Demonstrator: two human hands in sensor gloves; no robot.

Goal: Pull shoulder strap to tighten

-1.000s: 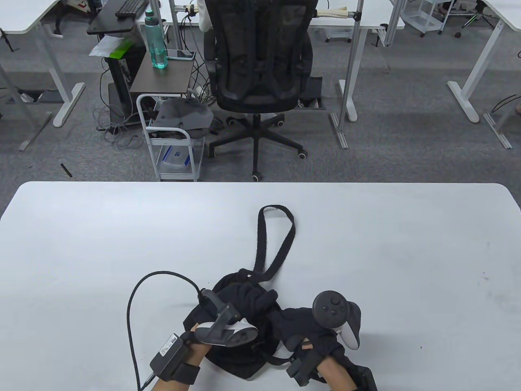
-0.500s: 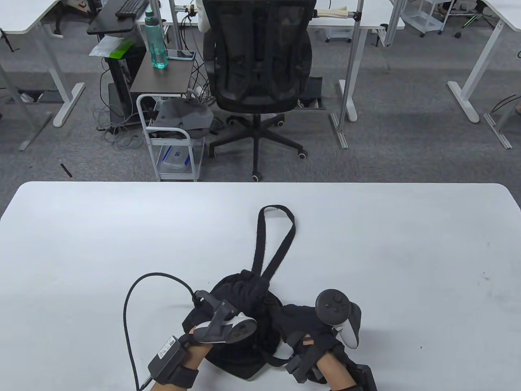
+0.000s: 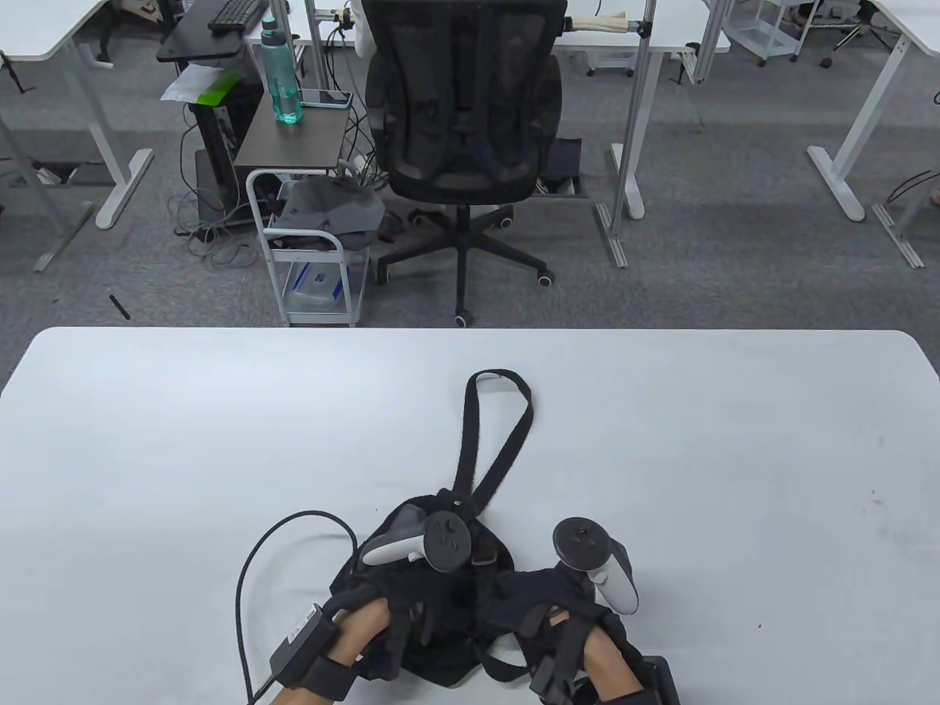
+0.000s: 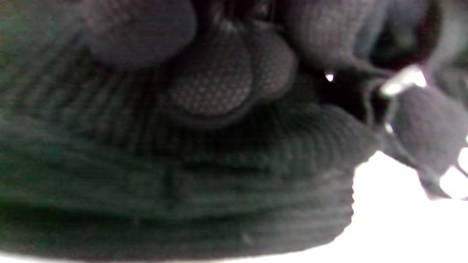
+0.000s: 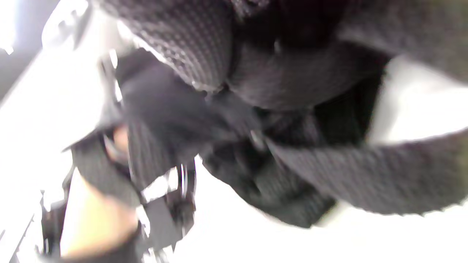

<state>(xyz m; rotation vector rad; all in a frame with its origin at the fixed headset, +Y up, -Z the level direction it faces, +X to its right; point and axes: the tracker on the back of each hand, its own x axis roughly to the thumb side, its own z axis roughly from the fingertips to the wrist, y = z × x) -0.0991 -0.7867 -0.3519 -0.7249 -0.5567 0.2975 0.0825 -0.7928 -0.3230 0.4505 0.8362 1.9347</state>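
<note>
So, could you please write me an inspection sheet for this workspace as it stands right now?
Surface: white table, bag at its near edge, centre.
Job's things: black bag lies crumpled under both hands; its shoulder strap runs away from the person in a long narrow loop, flat on the table.
Clutter: nothing seen on the table.
Hands: left hand and right hand both rest on the bag; the blurred wrist views show gloved fingers against fabric, the grip unclear.
Cables: black cable arcs from the left wrist across the table.
Surroundings: office chair, small cart, water bottle, desks on grey carpet.
</note>
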